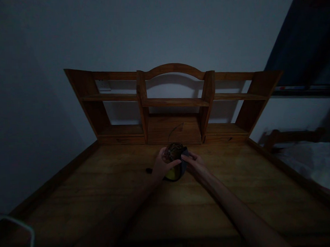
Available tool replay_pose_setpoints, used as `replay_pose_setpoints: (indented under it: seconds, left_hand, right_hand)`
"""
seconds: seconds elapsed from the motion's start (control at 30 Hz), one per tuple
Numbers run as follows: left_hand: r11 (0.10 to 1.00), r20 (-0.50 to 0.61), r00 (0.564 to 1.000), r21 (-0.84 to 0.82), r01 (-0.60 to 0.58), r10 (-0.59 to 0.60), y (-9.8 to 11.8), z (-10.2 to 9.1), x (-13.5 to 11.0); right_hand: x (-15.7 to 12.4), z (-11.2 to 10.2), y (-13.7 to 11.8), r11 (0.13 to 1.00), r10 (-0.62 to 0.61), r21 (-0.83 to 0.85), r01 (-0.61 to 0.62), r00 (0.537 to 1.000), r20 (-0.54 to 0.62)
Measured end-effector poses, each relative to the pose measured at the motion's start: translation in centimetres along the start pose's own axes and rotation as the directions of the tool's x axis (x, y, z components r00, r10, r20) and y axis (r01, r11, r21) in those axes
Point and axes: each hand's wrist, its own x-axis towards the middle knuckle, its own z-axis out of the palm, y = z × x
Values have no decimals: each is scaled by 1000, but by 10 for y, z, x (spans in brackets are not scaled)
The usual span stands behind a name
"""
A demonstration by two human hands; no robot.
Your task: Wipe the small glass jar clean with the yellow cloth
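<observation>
Near the middle of the wooden desktop (pixel 124 198), my two hands hold a small roundish bundle. Its top is a brown, shiny, see-through-looking piece (pixel 174 150), perhaps crinkled plastic. A yellow part (pixel 171 174) with a black edge shows below. My left hand (pixel 161 166) wraps the bundle's left side, thumb across its front. On the right, my right hand (pixel 195 163) pinches a dark grey cloth-like flap (pixel 185 162) between thumb and fingers. The dim light hides what the bundle is. A small black end, strap-like, (pixel 149 170) lies left of my left hand.
A wooden shelf unit (pixel 175 101) with several compartments stands along the desk's back, against the wall (pixel 161 32). Raised wooden edges border both sides. At the lower left is a pale bent tube (pixel 30 231). White bedding (pixel 311 160) lies beyond the right edge.
</observation>
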Motion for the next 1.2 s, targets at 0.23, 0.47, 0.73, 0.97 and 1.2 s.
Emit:
replay_pose_setpoints:
  seconds: [0.23, 0.47, 0.73, 0.97, 1.2]
  left_hand:
    - [999, 17, 999, -32, 44, -44, 5, -1, -2]
    - [991, 3, 996, -105, 85, -85, 1, 0, 0]
    - [989, -4, 994, -103, 108, -109, 4, -1, 0]
    - [992, 9, 997, -98, 75, -75, 3, -3, 1]
    - [994, 15, 998, -84, 68, -67, -2, -5, 3]
  right_hand:
    - [-2, 2, -4, 1000, 2, 16, -1, 1000, -10]
    - [-2, -1, -1, 1000, -14, 12, 14, 1000, 9]
    - [-3, -1, -1, 1000, -11, -1, 11, 1000, 27]
    - [-5, 2, -6, 1000, 20, 16, -20, 1000, 14]
    - [-6, 3, -6, 1000, 4, -26, -3, 1000, 18]
